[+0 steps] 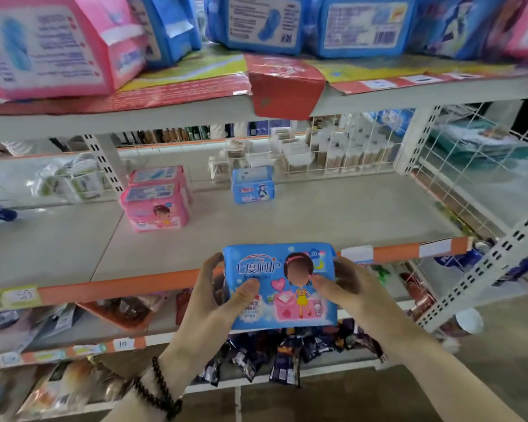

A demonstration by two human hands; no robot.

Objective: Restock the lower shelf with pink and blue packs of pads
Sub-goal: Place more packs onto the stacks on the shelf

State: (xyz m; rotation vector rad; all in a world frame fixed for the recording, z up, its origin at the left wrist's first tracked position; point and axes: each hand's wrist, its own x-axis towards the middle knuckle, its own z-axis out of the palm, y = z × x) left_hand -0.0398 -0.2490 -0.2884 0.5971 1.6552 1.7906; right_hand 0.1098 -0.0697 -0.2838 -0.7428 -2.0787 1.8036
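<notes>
Both hands hold one blue pack of pads [279, 284] upright in front of the orange edge of the lower shelf [119, 287]. My left hand [217, 303] grips its left side, thumb on the front. My right hand [348, 287] grips its right side, thumb across the printed picture. On the shelf, two pink packs [156, 202] stand one behind the other at the left. A single blue pack [253, 184] stands farther back near the middle.
The upper shelf [195, 111] carries large pink packs [52, 44] and blue packs [317, 22], with a red card flap [284, 86] hanging over its edge. A white wire grid [457, 166] closes the right side. Snack packets [287, 351] fill the shelves below.
</notes>
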